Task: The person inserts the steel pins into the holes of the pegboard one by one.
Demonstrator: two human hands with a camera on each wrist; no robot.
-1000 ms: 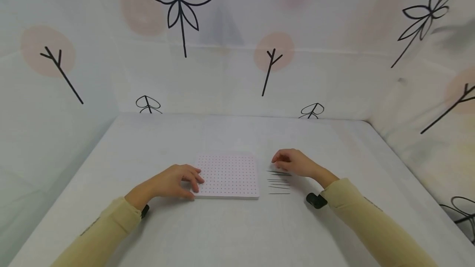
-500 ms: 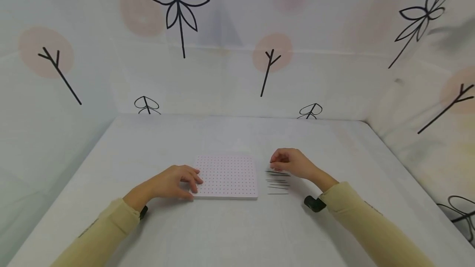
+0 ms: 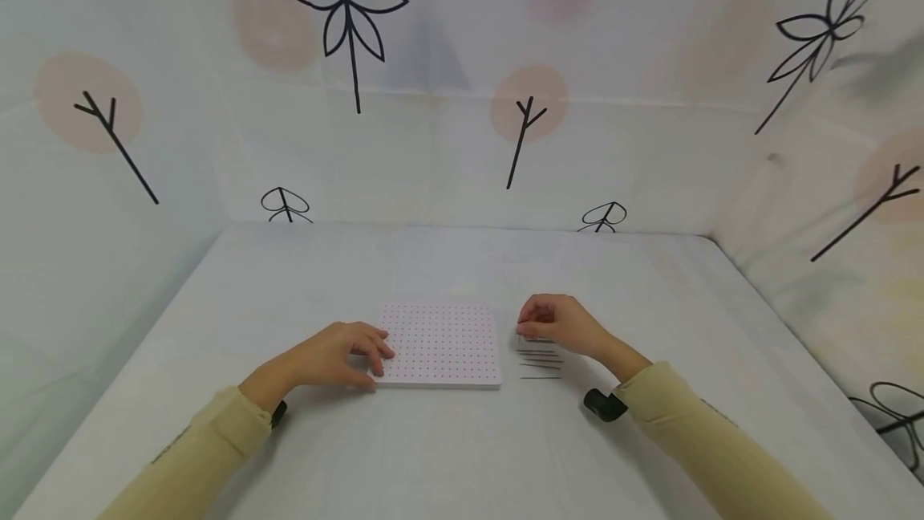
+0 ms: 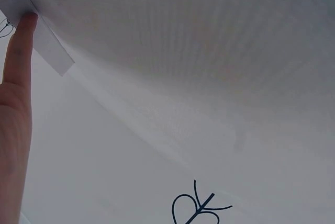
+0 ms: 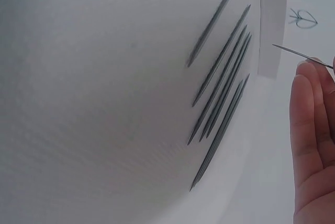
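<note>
A white board (image 3: 440,343) with a grid of small dots lies flat on the table. My left hand (image 3: 335,355) rests at its left edge, fingers spread, the fingertips on its top; in the left wrist view one finger touches the board's side (image 4: 52,54). To the right of the board, my right hand (image 3: 563,323) pinches a thin dark pointed stick (image 5: 293,52) between thumb and fingertips, its sharp end jutting out. Beneath and in front of that hand, several similar dark sticks (image 5: 215,20) lie side by side in a rough row, some touching.
White cloth covers the table (image 3: 447,456), with a patterned fabric backdrop (image 3: 433,151) standing behind and along both sides. Each wrist carries a small dark camera, such as the right one (image 3: 605,405).
My right hand has come slightly nearer and to the left, and a thin stick now shows in its fingers. The left hand and the board stay put.
</note>
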